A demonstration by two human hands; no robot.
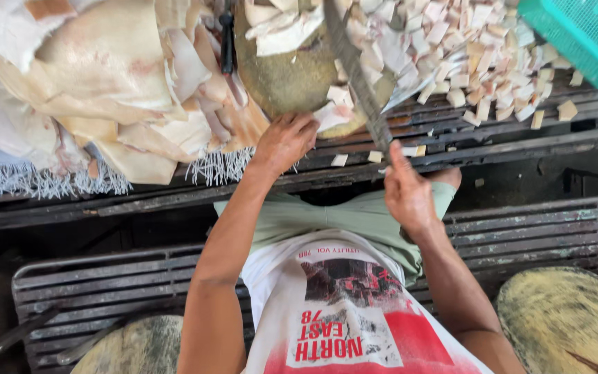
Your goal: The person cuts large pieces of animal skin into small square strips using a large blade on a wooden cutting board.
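- We take the round chopping block (292, 76) as our landmark; it sits on the dark slatted tabletop (520, 138).
- Left of the block lies a heap of large pale sheets (112, 76) on a fringed cloth (29, 180).
- At the block's near edge our left hand (286, 140) presses down, fingers curled over a pale piece (333, 114) lying there.
- Across the block's right side slants a long cleaver blade (358, 76).
- Just below the block, to its right, our right hand (408, 194) is clamped round the cleaver's handle.
- Right of the block spreads a pile of small cut pieces (465, 48).
- Farthest right of the block stands a green plastic basket (583, 38).
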